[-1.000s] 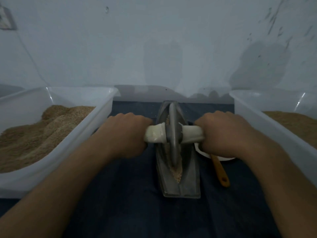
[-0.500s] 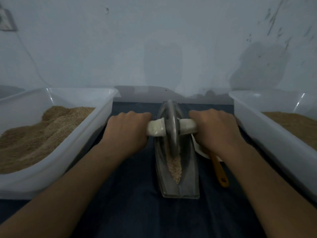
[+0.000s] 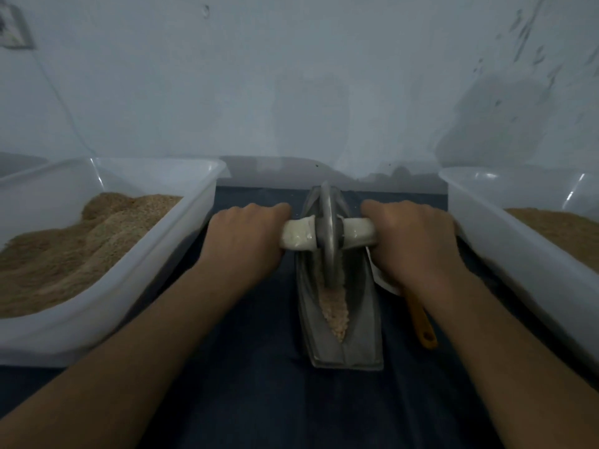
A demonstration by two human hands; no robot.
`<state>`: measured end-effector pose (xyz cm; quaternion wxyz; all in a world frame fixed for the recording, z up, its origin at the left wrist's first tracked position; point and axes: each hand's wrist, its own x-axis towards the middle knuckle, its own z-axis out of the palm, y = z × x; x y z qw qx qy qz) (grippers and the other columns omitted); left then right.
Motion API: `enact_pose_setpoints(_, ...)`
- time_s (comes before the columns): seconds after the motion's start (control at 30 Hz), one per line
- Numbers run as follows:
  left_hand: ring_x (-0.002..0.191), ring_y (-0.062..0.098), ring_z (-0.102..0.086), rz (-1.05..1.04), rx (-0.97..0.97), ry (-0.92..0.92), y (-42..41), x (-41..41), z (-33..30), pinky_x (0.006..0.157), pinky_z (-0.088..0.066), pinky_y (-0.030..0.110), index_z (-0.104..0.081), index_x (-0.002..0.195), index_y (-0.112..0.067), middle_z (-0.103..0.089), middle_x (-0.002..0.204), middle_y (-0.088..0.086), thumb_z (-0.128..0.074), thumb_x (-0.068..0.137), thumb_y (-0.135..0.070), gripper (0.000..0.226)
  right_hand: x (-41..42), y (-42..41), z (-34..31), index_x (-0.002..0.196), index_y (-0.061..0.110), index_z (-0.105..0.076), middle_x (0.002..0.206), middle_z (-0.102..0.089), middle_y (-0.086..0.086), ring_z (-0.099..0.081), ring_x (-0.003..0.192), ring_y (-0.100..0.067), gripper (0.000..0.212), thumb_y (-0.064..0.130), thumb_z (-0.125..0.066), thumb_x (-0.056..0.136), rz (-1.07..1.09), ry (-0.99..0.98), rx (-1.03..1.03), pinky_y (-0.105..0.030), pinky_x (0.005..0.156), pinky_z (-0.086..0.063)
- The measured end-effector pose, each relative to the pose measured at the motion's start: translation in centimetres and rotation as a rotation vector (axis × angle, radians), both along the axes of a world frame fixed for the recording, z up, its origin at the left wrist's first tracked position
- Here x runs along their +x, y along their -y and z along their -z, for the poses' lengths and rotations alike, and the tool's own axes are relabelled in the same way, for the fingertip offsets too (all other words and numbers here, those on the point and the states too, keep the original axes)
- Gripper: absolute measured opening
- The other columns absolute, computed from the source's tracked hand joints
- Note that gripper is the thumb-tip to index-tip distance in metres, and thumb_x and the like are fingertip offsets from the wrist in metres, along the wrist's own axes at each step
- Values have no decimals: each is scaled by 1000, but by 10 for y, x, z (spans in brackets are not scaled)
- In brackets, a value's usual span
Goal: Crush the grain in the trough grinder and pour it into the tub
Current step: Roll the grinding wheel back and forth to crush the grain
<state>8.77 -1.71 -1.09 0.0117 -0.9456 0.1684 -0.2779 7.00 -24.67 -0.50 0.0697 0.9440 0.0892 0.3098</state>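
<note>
Metal wheel (image 3: 328, 234) has rolled farther away; both hands' fingers stay clamped on its handle (image 3: 296, 236).

I see a lane of dark blue cloth (image 3: 259, 400) running between two translucent white plastic tubs — the left tub (image 3: 136, 273) and the right tub (image 3: 505, 254) wall it in on either side. The grey metal boat-shaped trough grinder (image 3: 346, 348) fills the lane's middle. To its left the cloth lies open to the near edge. To its right an orange-handled scoop (image 3: 421, 322) narrows the gap — the pale wall (image 3: 291, 76) closes the far end.
</note>
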Motion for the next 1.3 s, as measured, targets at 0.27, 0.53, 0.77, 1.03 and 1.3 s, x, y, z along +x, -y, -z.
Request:
enact_pose_setpoints(0.27, 85, 15, -65, 122, 59, -337, -15, -17, -24, 69, -47, 33, -41, 79, -40, -59, 84, -15, -67, 84, -42, 26, -21, 12, -24, 81, 36, -58, 77, -58, 11, -55, 70, -12, 11, 34, -69, 78, -70, -403, 15, -30, 58, -44)
enact_pose_setpoints(0.53, 88, 24, -65, -17, 27, -111, -5, -12, -9, 66, -38, 34, -39, 88, -36, -62, 91, -8, -65, 91, -39, 27, -10, 4, -10, 68, 33, -41, 67, -46, 12, -40, 59, -12, 27, 30, -66, 79, -6, -179, 59, -29, 53, -23)
enact_pose_setpoints(0.77, 89, 28, -67, -22, 48, 13, 1, 4, -1, 67, -40, 35, -39, 92, -33, -67, 95, -2, -64, 92, -33, 25, 2, 3, 0, 84, 29, -43, 70, -39, 9, -36, 64, -19, 23, 25, -65, 85, 42, -62, 52, -31, 51, -13)
enact_pose_setpoints(1.03, 86, 11, -64, 96, 16, -522, -21, -21, -30, 71, -50, 33, -51, 79, -49, -63, 85, -19, -77, 76, -39, 28, -32, 7, -30, 75, 34, -58, 72, -57, 12, -52, 64, -10, 9, 38, -67, 74, -34, -379, 9, -28, 55, -35)
enact_pose_setpoints(1.3, 82, 25, -66, -55, 31, 82, 7, -1, 3, 65, -34, 35, -33, 88, -30, -60, 84, -3, -65, 94, -29, 33, 4, -2, 1, 84, 29, -45, 66, -34, 9, -37, 62, -19, 18, 28, -62, 87, 93, -42, 24, -31, 50, -11)
